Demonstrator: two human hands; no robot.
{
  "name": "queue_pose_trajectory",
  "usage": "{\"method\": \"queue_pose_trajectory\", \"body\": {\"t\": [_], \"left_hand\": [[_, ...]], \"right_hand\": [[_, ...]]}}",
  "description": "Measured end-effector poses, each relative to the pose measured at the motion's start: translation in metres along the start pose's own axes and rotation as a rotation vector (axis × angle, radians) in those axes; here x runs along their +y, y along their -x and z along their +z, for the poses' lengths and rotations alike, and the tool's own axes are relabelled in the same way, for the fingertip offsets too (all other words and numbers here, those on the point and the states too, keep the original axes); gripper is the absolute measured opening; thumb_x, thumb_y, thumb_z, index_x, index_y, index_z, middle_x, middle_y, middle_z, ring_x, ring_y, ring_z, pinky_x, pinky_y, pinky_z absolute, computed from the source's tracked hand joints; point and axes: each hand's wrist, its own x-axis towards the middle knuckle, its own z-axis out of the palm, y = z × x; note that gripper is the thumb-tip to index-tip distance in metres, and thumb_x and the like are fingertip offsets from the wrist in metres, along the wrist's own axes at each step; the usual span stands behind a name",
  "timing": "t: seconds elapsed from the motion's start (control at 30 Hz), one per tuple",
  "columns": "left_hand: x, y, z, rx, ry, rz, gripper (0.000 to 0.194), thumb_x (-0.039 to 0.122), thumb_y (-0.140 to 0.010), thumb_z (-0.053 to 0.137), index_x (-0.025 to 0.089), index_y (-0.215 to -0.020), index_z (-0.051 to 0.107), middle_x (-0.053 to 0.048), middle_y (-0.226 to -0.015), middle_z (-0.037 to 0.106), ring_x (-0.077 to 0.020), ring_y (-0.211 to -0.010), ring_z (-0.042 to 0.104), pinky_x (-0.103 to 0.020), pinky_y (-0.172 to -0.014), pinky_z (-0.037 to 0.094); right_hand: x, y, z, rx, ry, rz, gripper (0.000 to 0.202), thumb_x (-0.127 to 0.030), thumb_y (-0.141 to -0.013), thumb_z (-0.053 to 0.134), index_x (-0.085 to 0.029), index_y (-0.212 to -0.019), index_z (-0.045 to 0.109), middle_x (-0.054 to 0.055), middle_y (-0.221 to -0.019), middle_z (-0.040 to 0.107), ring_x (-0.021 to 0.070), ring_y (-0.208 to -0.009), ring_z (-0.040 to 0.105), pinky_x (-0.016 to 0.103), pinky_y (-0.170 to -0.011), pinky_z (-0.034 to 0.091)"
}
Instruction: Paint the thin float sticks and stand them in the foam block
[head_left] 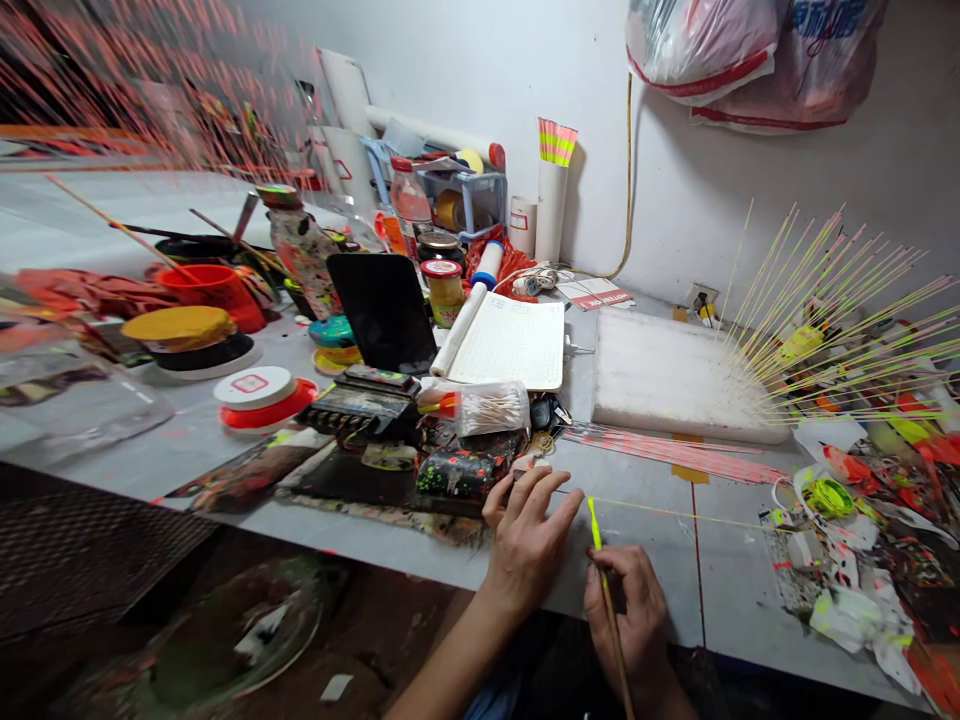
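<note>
My right hand (pixel 631 608) is closed round a thin paintbrush (pixel 611 610), its bristles coated in bright yellow paint. The brush tip touches or nearly touches a thin, pale yellow rod (pixel 675 512) that runs rightward above the grey table. My left hand (pixel 529 540) has its fingers stretched and spread beside a small paint-spattered black motor device (pixel 469 470). Whether its fingertips touch the rod's left end or the device cannot be made out. A clear pack of cotton swabs (pixel 491 408) lies on top of the device.
Behind lie an open notebook (pixel 517 340), a propped black phone (pixel 382 312) and a white foam block (pixel 667 370) stuck with many painted rods. Pink rods (pixel 667 452) lie before the block. Paint-stained scraps (pixel 855 600) clutter the right; lidded tubs (pixel 255 388) stand left.
</note>
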Motion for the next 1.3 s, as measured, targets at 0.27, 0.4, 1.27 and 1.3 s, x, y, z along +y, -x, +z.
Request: {"method": "queue_pose_trajectory", "body": {"t": [0.27,0.4,1.27,1.3], "left_hand": [[-0.001,-0.001,-0.002,0.003,0.005,0.005,0.022,0.012,-0.091,0.057,0.027,-0.096,0.071,-0.003,-0.101,0.074,-0.0198,-0.106,0.065,-0.041,-0.108,0.030],[0.000,-0.002,-0.002,0.006,0.002,0.008,0.021,0.012,-0.093,0.055,0.026,-0.096,0.070,-0.004,-0.101,0.075,-0.0201,-0.106,0.064,-0.041,-0.107,0.029],[0.067,-0.100,0.100,-0.220,0.751,0.090,0.010,0.024,-0.096,0.058,0.022,-0.091,0.066,0.000,-0.080,0.070,-0.0130,-0.077,0.066,-0.024,-0.072,0.052],[0.073,-0.105,0.117,-0.240,0.747,0.091,0.012,0.025,-0.097,0.057,0.022,-0.089,0.067,-0.001,-0.080,0.070,-0.0132,-0.077,0.066,-0.024,-0.072,0.052]], "right_hand": [[-0.002,-0.002,-0.001,0.042,0.009,0.014,0.016,-0.013,-0.098,0.050,-0.022,-0.105,0.062,0.004,-0.087,0.070,0.0167,-0.077,0.069,0.027,-0.067,0.058],[-0.003,-0.005,-0.005,0.053,0.017,-0.003,0.015,-0.014,-0.100,0.050,-0.022,-0.103,0.062,0.003,-0.084,0.070,0.0150,-0.073,0.068,0.024,-0.064,0.057],[0.035,0.001,-0.068,0.556,0.065,-0.084,0.021,-0.009,-0.083,0.055,-0.029,-0.089,0.057,-0.004,-0.060,0.068,0.0176,-0.037,0.056,0.030,-0.036,0.046],[0.039,0.003,-0.075,0.524,0.073,-0.046,0.024,-0.009,-0.082,0.056,-0.031,-0.091,0.059,-0.003,-0.064,0.071,0.0195,-0.041,0.060,0.032,-0.039,0.050]]}}
